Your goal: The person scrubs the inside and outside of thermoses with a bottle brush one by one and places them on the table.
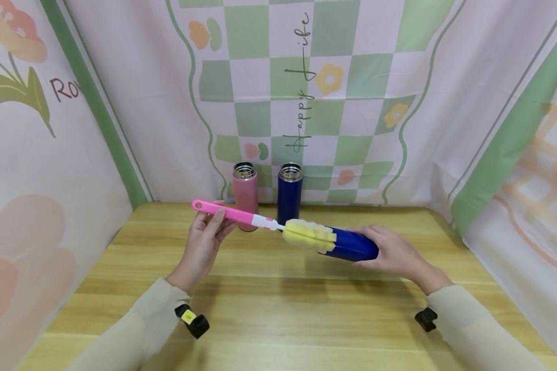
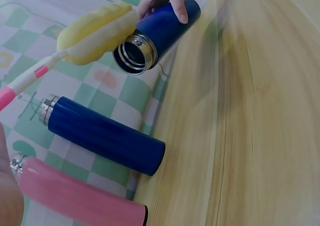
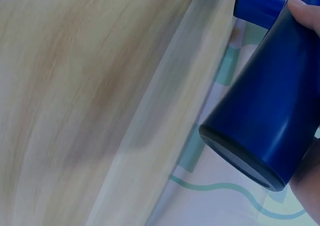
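My left hand (image 1: 206, 237) grips the pink handle of a bottle brush (image 1: 232, 212), thumb on top. The brush's yellow sponge head (image 2: 97, 33) overlaps the open steel mouth of a blue thermos flask (image 1: 355, 245) and lies outside it in the left wrist view. My right hand (image 1: 390, 250) holds that flask near its base, tilted almost level above the table, its mouth toward the left. In the right wrist view the flask's dark base (image 3: 242, 158) faces the camera. Behind the brush, a second blue flask (image 1: 290, 193) and a pink flask (image 1: 245, 190) stand upright without lids.
The wooden table (image 1: 269, 319) meets a hanging cloth backdrop (image 1: 250, 31) with green checks right behind the standing flasks. More printed cloth (image 1: 18, 216) closes off both sides. A dark band with a small device (image 1: 192, 320) sits on each wrist.
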Demonstrator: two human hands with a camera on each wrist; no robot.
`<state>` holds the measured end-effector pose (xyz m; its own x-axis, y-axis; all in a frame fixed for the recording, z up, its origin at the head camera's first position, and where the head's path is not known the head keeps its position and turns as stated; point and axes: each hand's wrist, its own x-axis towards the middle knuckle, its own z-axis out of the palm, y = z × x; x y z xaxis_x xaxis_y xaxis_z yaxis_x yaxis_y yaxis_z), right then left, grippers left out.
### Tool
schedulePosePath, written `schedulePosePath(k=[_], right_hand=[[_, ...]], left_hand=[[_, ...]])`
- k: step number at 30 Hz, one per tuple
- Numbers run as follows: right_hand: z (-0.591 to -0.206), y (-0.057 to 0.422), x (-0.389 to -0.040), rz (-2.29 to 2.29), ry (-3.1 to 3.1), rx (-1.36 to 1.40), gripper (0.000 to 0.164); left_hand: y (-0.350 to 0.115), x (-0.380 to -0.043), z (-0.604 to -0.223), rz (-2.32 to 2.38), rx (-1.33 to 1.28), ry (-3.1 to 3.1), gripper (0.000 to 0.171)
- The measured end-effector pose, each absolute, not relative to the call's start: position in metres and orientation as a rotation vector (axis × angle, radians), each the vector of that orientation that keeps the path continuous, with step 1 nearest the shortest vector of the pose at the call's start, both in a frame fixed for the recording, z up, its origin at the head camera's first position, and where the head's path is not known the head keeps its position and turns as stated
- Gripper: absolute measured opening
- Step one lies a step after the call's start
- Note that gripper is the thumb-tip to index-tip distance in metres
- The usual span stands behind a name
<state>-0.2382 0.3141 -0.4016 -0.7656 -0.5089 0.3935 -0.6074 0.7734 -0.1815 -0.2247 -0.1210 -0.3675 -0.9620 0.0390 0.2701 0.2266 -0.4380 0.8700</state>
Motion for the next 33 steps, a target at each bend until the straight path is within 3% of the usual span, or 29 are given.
schedulePosePath(k=[33], right_hand=[[-0.3965,0.3062,-0.2326,0.552,-2.659,0.872,0.078]], left_hand=[[-0.121,-0.2223,-0.3706,-2.38,-0.36,-1.615,0.025]])
